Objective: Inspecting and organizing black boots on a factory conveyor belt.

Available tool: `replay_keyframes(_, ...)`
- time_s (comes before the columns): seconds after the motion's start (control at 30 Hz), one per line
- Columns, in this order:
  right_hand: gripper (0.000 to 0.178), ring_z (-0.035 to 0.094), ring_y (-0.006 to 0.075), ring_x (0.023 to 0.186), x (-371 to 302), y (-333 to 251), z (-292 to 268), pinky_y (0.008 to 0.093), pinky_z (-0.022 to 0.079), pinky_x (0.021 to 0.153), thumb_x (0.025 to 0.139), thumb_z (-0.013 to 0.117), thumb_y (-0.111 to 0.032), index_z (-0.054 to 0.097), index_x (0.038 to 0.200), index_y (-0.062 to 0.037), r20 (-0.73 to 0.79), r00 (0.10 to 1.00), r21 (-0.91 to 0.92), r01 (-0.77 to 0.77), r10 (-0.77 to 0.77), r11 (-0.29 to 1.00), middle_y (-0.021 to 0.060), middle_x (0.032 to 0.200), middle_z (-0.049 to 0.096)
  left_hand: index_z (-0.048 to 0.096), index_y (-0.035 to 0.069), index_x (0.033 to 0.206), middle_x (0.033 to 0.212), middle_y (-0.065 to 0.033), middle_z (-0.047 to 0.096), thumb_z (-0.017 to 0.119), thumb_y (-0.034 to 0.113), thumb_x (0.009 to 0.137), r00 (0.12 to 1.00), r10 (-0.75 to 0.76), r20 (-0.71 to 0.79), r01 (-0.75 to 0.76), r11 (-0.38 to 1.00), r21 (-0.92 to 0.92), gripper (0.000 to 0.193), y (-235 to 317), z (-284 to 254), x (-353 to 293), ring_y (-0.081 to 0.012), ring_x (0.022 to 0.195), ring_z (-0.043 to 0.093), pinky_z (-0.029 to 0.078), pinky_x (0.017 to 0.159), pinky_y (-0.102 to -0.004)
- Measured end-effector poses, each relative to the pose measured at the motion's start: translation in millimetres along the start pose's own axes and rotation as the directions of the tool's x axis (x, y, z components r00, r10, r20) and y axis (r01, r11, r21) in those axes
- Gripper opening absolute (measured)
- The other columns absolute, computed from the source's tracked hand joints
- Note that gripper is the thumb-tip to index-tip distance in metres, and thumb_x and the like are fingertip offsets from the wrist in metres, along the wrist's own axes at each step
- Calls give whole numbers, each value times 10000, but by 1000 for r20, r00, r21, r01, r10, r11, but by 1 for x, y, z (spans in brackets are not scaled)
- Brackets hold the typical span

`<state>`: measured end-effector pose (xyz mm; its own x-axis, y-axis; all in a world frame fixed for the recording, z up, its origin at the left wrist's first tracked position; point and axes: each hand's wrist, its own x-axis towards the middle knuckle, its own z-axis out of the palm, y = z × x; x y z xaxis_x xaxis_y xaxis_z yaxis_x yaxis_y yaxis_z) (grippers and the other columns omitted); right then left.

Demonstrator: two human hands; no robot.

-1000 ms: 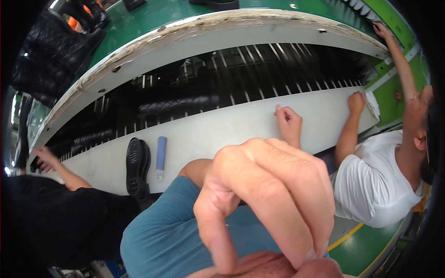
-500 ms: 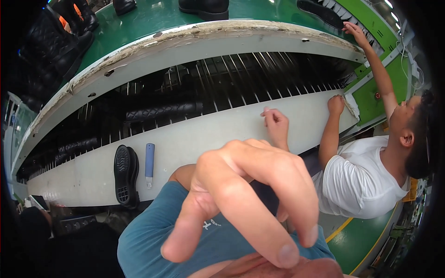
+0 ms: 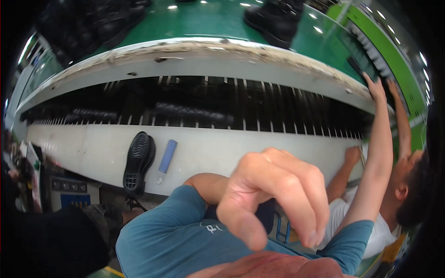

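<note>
My left hand (image 3: 280, 197) is raised close to the camera. Its fingers curl loosely, thumb held apart, and nothing shows in them. My right arm stretches far to the right, where my right hand (image 3: 376, 87) has thumb and fingers apart. Its fingertips meet the near end of a dark shoe sole (image 3: 356, 66) on the green work surface (image 3: 199, 21); whether they grip it, I cannot tell. Before me on the pale ledge (image 3: 83, 143) lie a black outsole (image 3: 138, 162), tread up, and a blue-handled cutter (image 3: 167, 157).
A co-worker in a white shirt (image 3: 338, 217) sits at my right, one hand (image 3: 392, 86) by the green machine (image 3: 401, 55). Black boots (image 3: 273, 23) stand on the green surface. Under it, a dark rack (image 3: 259, 102) holds quilted black pieces (image 3: 194, 112). Another person's dark clothing (image 3: 60, 236) shows lower left.
My right hand has gone from over the ledge out to the far right, at the sole. The co-worker's hand has left the sole. My view has shifted; my left hand stays raised.
</note>
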<state>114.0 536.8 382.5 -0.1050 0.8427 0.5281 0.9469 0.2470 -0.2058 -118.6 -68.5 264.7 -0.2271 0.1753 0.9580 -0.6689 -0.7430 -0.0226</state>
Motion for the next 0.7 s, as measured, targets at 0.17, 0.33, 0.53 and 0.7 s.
replay_keyframes(0.17, 1222, 523, 413, 1526, -30, -37, 44, 500, 399, 1282, 717, 830, -885, 588, 1617, -96, -29, 996, 173, -74, 80, 982, 265, 1643, 553, 790, -62, 1084, 1061, -225, 777, 703, 508, 1099, 994, -100, -52, 107, 984, 144, 577, 8, -11, -5, -258, 879, 753, 621, 712, -337)
replay_keyframes(0.33, 575, 728, 188, 1135, -77, -54, 10, 321, 571, 1002, 920, 961, -332, 764, 1361, -20, -328, 933, 854, 227, 147, 468, 115, 1249, 774, 756, -45, 1097, 1043, -207, 749, 621, 419, 1160, 981, -159, -111, 177, 967, 185, 487, 7, -5, -5, -289, 907, 760, 650, 757, -383)
replay_keyframes(0.53, 351, 679, 123, 1061, -318, -176, -35, 266, 581, 889, 1086, 675, -81, 700, 1434, -111, -356, 934, 898, 349, -23, 268, 59, 1274, 697, 698, 21, 1356, 1361, -202, 719, 802, -14, 820, 997, -64, 50, -39, 162, 986, 547, -35, -44, 2, -433, 1282, 685, 554, 1115, -533)
replay_keyframes(0.7, 321, 653, 119, 1038, -476, -202, -40, 304, 549, 935, 1081, 724, -84, 659, 1388, -15, -187, 967, 981, 173, -172, -92, 51, 1318, 692, 644, 82, 1465, 1521, -158, 628, 871, -10, 705, 968, -250, 6, -70, -246, 967, 798, -32, -77, -51, -416, 1466, 573, 428, 1263, -615)
